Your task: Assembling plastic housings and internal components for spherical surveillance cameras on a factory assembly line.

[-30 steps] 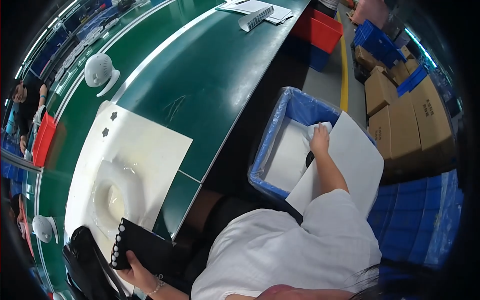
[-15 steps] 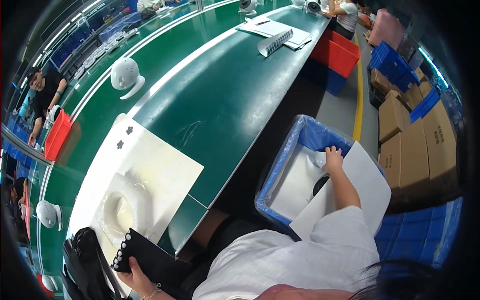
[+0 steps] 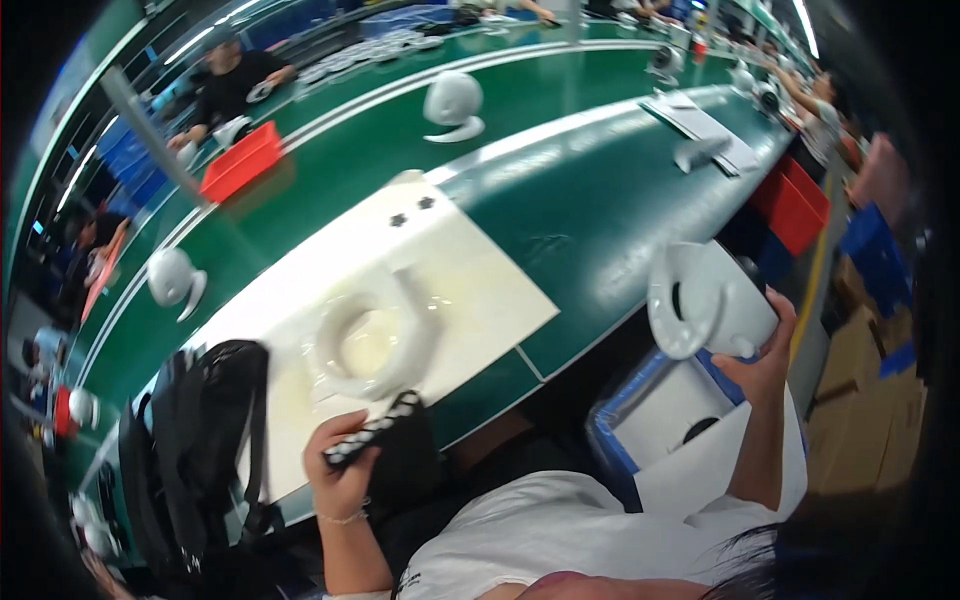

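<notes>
My left hand [image 3: 338, 470] grips a black sheet edged with white round pieces [image 3: 405, 455], held low over the near edge of the bench. In my right hand [image 3: 768, 350] is a white plastic housing [image 3: 728, 300] with a curved stand, lifted above the blue plastic-lined tub [image 3: 605, 425]. Fingers and thumb wrap its lower right side. To the left, a white ring wrapped in clear film [image 3: 335, 345] lies on a cream board [image 3: 480, 265]. Two small dark flower-shaped pieces [image 3: 412, 211] rest near the board's far corner. Inside the tub, a black round part [image 3: 703, 430] shows beside white sheeting.
A black backpack [image 3: 215, 420] sits at the board's left. White round devices on stands [image 3: 453, 100] stand along the green line, near a red bin [image 3: 243, 162]. Papers [image 3: 705, 130] lie at the far right. Cardboard boxes [image 3: 860, 420] are stacked beyond the tub. Other people work opposite.
My right hand has come up out of the tub with the white housing. My left hand has risen with the black sheet. The view has swung left.
</notes>
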A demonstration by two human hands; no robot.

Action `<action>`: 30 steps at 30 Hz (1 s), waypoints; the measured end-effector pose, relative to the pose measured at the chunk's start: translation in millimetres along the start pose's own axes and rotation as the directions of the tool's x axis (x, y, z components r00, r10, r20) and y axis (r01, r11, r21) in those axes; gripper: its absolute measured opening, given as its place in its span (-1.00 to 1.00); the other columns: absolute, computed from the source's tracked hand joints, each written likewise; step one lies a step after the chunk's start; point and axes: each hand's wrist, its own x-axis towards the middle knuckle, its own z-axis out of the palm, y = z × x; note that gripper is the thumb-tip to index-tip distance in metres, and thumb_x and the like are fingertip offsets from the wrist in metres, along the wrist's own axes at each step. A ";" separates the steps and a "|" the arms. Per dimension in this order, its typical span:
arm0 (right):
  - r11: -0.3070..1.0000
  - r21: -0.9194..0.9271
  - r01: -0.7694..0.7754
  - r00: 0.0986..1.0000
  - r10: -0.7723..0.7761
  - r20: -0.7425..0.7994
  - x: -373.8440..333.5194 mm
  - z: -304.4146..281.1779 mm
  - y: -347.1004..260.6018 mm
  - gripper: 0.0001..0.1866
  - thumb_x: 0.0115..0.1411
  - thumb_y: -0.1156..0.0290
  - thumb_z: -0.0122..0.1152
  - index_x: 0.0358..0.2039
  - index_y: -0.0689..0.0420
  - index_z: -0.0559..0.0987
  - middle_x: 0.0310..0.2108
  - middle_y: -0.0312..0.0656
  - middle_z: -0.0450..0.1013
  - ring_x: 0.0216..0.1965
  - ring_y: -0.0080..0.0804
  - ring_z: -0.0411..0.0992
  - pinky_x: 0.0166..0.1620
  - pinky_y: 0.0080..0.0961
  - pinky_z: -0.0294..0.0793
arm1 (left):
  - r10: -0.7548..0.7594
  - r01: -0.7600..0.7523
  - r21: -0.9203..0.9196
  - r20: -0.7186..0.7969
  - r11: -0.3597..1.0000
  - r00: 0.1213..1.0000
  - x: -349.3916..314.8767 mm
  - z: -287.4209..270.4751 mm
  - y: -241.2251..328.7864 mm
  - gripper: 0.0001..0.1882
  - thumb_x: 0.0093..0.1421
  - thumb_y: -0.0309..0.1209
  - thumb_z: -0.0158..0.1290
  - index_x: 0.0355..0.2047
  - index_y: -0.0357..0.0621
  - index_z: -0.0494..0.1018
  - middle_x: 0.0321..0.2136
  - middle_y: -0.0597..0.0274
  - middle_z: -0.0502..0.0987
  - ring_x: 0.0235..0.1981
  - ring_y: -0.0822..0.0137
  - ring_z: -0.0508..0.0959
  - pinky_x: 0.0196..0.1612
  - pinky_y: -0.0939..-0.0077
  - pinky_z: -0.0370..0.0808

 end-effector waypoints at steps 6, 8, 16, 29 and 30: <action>0.606 0.714 -0.351 0.753 -0.272 0.600 58.8 177.3 -98.0 0.10 -0.56 0.46 0.55 0.07 0.03 0.11 -0.03 -0.23 0.18 0.03 -0.39 0.17 0.05 -0.42 0.21 | 0.113 -0.098 -0.128 0.122 0.987 0.986 14.3 -12.0 0.3 -0.77 -0.29 -0.58 0.23 -0.55 -0.16 0.45 0.22 -0.21 -0.17 0.11 -0.10 0.20 -0.12 0.33 0.33; 0.581 0.700 -0.415 0.565 -0.439 0.699 63.4 236.5 -117.4 0.08 -0.50 0.52 0.53 0.08 0.01 0.09 0.00 -0.25 0.13 0.07 -0.39 0.12 0.09 -0.44 0.16 | 0.132 -0.122 -0.106 0.089 0.987 0.987 16.9 -19.9 -1.7 -0.75 -0.31 -0.61 0.23 -0.53 -0.13 0.52 0.22 -0.16 -0.14 0.18 -0.08 0.07 0.07 0.25 0.16; 0.856 0.494 -0.153 0.115 -0.481 0.869 76.7 334.9 -147.9 0.06 -0.39 0.21 0.44 0.15 0.13 0.08 0.13 -0.05 0.07 0.17 -0.14 0.03 0.20 -0.35 -0.03 | 0.087 -0.087 -0.012 0.037 0.996 0.995 16.0 -25.6 -10.8 -0.73 -0.22 -0.57 0.20 -0.40 -0.10 0.55 0.23 -0.18 -0.26 0.24 -0.07 -0.04 0.17 0.26 0.02; 0.860 0.470 0.198 0.593 -0.487 0.642 79.6 282.2 -118.3 -0.43 -0.18 0.36 0.28 -0.10 0.18 0.36 -0.11 -0.04 0.33 -0.04 -0.20 0.30 0.00 -0.40 0.27 | 0.047 -0.052 -0.044 -0.121 0.998 0.992 -5.2 -23.0 -16.1 -0.79 -0.18 -0.48 0.24 -0.50 -0.14 0.46 0.07 -0.06 0.21 -0.06 0.08 0.33 -0.15 0.33 0.35; 0.817 0.551 0.168 0.666 -0.506 0.547 68.8 268.5 -113.0 -0.54 -0.15 0.39 0.26 -0.18 0.19 0.40 -0.18 -0.08 0.38 -0.12 -0.24 0.36 -0.06 -0.43 0.32 | 0.045 -0.051 -0.047 -0.124 0.998 0.991 -8.3 -21.1 -15.3 -0.79 -0.18 -0.48 0.24 -0.50 -0.14 0.46 0.07 -0.06 0.21 -0.06 0.08 0.33 -0.15 0.33 0.35</action>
